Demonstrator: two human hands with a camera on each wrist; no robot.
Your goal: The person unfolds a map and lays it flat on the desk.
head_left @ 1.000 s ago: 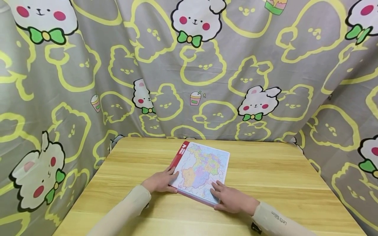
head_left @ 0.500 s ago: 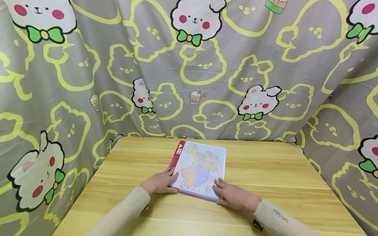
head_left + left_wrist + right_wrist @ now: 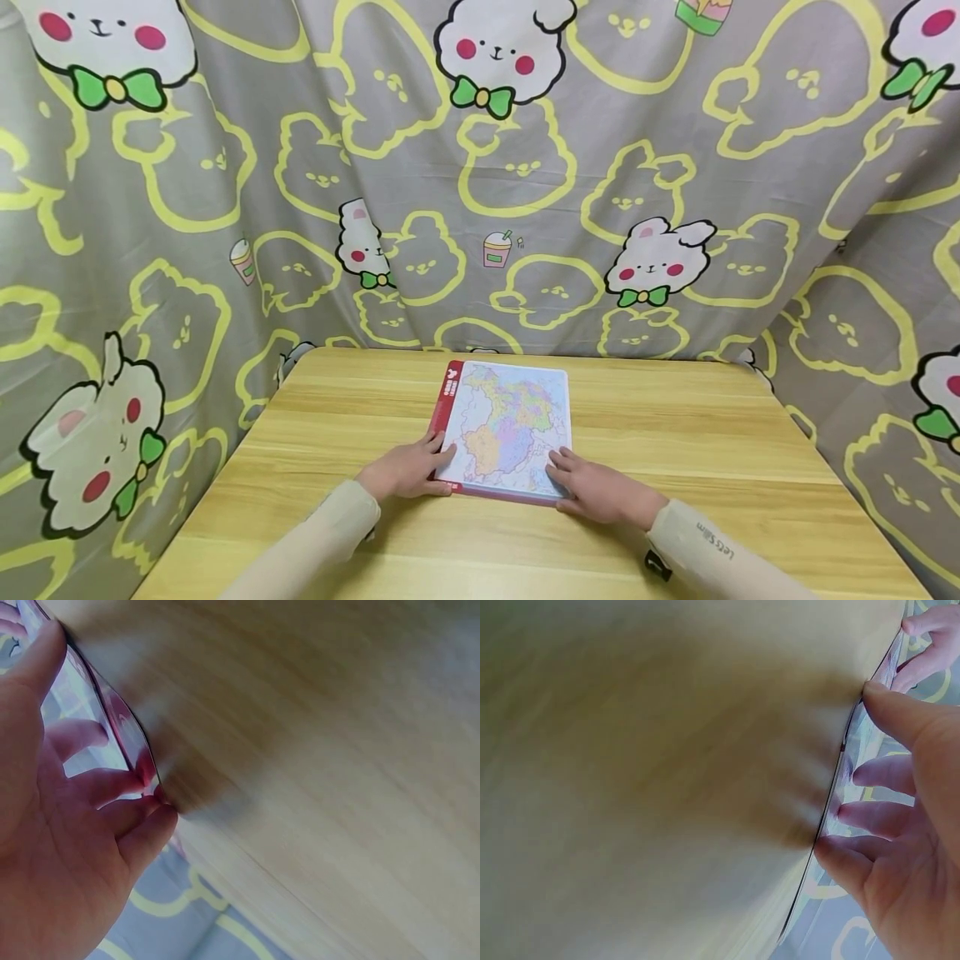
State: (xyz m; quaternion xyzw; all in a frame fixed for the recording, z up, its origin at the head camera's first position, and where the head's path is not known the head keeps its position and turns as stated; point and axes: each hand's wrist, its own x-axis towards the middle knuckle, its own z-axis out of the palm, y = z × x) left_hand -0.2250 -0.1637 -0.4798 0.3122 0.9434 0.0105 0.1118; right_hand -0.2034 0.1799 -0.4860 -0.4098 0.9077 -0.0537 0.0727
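A flat map board [image 3: 506, 417], printed with a coloured map and a red strip down its left side, lies on the wooden table. My left hand [image 3: 408, 469] holds its near left corner, index finger over the top and thumb along the near edge. At the near right corner my right hand [image 3: 606, 490] holds it likewise, fingers on the right side and top. Bent fingers of the left hand [image 3: 71, 817] meet the board's thin red edge in the left wrist view. In the right wrist view, fingertips and thumb of the right hand [image 3: 922, 847] touch the edge.
The wooden table [image 3: 675, 433] stretches out around the board on every side. A grey curtain [image 3: 525, 200] with yellow outlines and rabbit faces hangs behind the table and along both sides.
Both hands have turned the map board anticlockwise, so its near edge lies straighter across the table. Its far end moved left. The right hand shifted slightly right and away, the left barely moved.
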